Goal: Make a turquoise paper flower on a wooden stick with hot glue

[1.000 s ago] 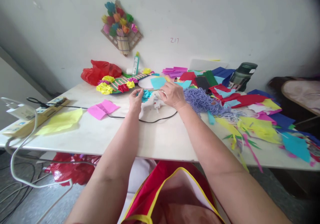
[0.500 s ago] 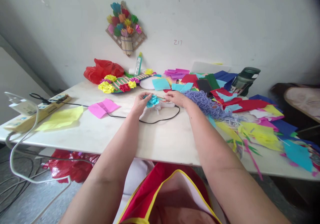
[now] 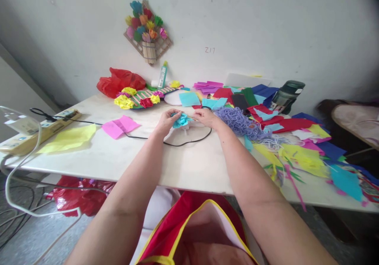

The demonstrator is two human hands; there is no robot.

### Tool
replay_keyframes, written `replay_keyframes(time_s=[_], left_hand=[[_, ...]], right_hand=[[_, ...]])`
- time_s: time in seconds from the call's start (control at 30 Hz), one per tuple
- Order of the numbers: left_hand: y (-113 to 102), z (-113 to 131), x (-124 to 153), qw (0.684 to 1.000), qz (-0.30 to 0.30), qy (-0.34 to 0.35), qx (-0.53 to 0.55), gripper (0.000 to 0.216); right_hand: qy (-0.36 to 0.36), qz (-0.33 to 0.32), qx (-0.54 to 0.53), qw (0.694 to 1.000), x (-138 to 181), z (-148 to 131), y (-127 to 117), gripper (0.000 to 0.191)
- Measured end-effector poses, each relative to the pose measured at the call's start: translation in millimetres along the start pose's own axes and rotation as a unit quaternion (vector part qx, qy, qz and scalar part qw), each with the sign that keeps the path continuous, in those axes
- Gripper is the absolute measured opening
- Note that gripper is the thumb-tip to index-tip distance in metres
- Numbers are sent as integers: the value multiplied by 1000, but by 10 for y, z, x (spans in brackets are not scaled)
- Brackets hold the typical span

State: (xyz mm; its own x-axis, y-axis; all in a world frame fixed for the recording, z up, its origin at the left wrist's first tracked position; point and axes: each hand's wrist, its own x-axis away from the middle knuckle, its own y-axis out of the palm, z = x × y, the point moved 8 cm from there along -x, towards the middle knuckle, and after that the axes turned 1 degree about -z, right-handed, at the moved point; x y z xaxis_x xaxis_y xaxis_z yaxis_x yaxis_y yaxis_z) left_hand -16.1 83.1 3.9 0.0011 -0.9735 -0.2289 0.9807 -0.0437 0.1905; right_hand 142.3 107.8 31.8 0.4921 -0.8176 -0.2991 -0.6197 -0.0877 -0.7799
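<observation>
My left hand [image 3: 168, 122] is closed in a pinch on a crumpled light-blue paper flower [image 3: 181, 120]. Facing it, my right hand [image 3: 206, 117] pinches one end of a thin brownish stick [image 3: 192, 119], whose other end meets the blue paper. Just below the flower lies a white device [image 3: 186, 129], mostly covered by my hands, with a black cord [image 3: 185, 144] looping round it. Its kind is hard to make out, though it resembles a glue gun. Both hands hover low over the white table [image 3: 195, 170].
Lavender yarn [image 3: 239, 121] and coloured paper sheets crowd the right side, with a dark bottle [image 3: 287, 95] behind. A green panel with paper flowers [image 3: 142, 98] lies at the back left. Pink paper [image 3: 121, 126], yellow paper [image 3: 69, 139] and a power strip [image 3: 38, 130] are on the left.
The white device's right part, seen before beneath my right hand, is now mostly hidden. Both hands keep their hold on the blue flower and stick; the view has shifted slightly.
</observation>
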Motion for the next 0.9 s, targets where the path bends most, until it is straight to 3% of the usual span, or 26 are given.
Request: replay_keyframes(time_s=[0.1,0.23,0.63,0.9], left_hand=[[28,14,14,1000,-9,1,2,43],[44,8,19,1000,-22,-2,0,44],[60,13,17,1000,-31,3,0,41],[46,-31,24,997,-49,-57,36,42]], right_hand=[[46,-26,-88,995,52,-3,43,21],[82,-53,-158,983,130,-87,50,32],[0,6,-122,993,53,-68,9,35],[-22,37,-127,991,10,-24,-7,23]])
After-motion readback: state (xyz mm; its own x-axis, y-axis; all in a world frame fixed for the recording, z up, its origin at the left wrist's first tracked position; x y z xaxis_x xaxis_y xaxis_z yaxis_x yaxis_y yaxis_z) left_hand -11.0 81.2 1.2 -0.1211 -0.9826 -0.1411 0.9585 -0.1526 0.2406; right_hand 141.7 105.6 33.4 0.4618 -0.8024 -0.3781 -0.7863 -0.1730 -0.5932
